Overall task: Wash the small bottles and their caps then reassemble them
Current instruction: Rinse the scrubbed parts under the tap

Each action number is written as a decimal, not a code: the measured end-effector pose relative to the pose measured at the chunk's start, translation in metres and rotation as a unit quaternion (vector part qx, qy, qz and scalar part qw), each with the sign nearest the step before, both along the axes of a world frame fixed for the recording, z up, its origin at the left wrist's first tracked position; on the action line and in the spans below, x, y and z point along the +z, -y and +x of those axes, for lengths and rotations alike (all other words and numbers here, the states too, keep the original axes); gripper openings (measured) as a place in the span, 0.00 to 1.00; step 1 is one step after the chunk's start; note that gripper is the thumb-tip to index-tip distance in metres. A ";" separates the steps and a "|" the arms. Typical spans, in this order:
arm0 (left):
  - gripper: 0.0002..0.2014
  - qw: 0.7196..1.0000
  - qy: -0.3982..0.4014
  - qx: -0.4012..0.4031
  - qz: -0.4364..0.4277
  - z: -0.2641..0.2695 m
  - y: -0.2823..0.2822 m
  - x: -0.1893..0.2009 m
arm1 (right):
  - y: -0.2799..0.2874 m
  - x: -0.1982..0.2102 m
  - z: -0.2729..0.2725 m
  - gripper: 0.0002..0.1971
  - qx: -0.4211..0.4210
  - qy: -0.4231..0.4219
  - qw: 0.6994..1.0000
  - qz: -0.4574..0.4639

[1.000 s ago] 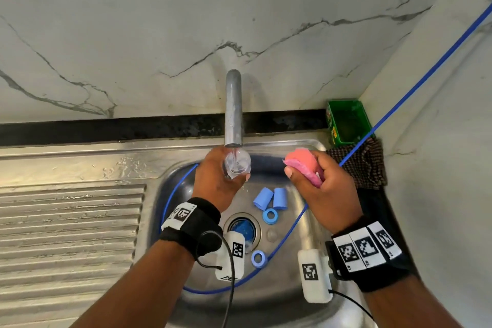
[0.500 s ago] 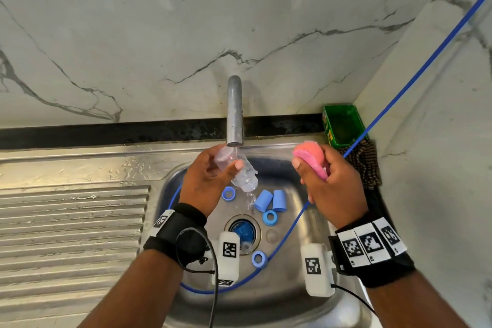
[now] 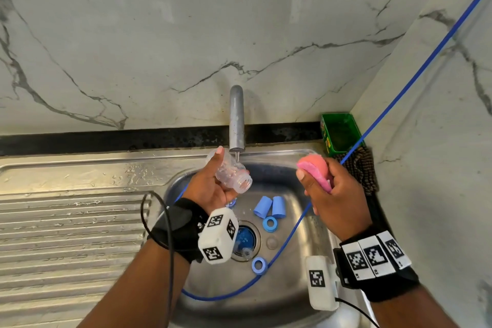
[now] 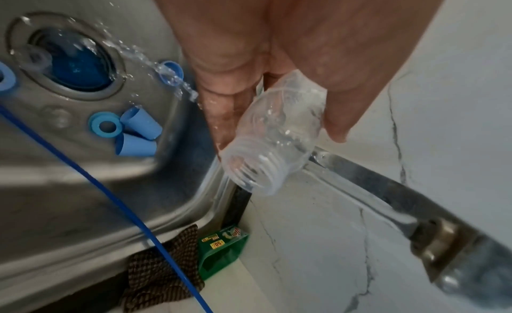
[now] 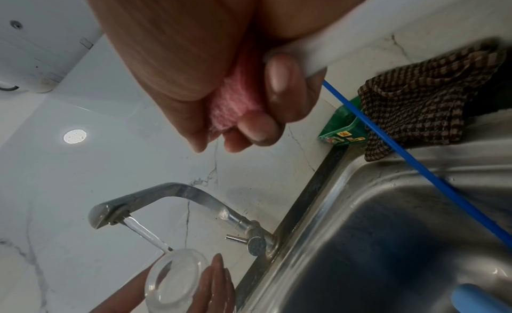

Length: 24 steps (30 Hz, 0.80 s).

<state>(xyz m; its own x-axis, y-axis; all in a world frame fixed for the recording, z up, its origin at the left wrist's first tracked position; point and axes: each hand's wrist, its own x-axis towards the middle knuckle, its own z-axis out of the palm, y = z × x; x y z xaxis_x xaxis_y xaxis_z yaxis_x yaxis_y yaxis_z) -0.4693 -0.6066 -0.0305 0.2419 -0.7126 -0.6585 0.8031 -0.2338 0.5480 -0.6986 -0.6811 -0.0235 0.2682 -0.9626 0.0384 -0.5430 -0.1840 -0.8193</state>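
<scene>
The left hand (image 3: 213,189) grips a clear bottle (image 3: 231,172) under the tap (image 3: 237,120), mouth tipped down over the sink (image 3: 306,287); wet plastic could slip from those fingers (image 4: 336,112) and drop among the blue caps (image 3: 269,206). The bottle looks transparent, threaded at the neck, beaded with water. The right hand (image 3: 336,200) is closed around a pink sponge (image 3: 314,168), held apart from the stream.

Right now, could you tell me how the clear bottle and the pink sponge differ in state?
The clear bottle sits tilted in the left hand under the tap's stream; the pink sponge is squeezed in the right hand, away from it. The bottle is rigid and transparent, the sponge soft and opaque. Both are held above the sink.
</scene>
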 end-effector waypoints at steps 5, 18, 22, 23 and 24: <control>0.17 0.999 -0.034 0.028 -0.013 0.002 0.007 -0.003 | 0.005 -0.005 -0.001 0.31 -0.002 -0.011 1.000 0.006; 0.18 0.999 0.036 -0.011 0.028 0.011 0.003 -0.013 | 0.014 -0.011 0.002 0.14 0.006 0.007 1.000 0.019; 0.17 0.998 0.058 -0.007 -0.025 0.005 -0.013 -0.014 | 0.013 -0.008 0.001 0.13 0.008 0.007 1.000 0.016; 0.18 0.998 0.058 -0.005 -0.035 0.003 -0.017 -0.015 | 0.012 -0.007 0.001 0.12 0.009 0.006 1.000 0.015; 0.21 0.997 0.057 -0.003 -0.046 0.001 -0.022 -0.017 | 0.010 -0.005 0.002 0.12 0.011 0.002 1.000 0.014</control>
<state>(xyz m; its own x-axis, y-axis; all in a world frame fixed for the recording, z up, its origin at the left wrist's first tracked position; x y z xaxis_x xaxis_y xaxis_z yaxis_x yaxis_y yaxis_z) -0.4682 -0.5846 -0.0477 0.3077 -0.7698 -0.5593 0.7329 -0.1832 0.6552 -0.6970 -0.6909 -0.0286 0.2894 -0.9571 0.0126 -0.5350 -0.1727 -0.8270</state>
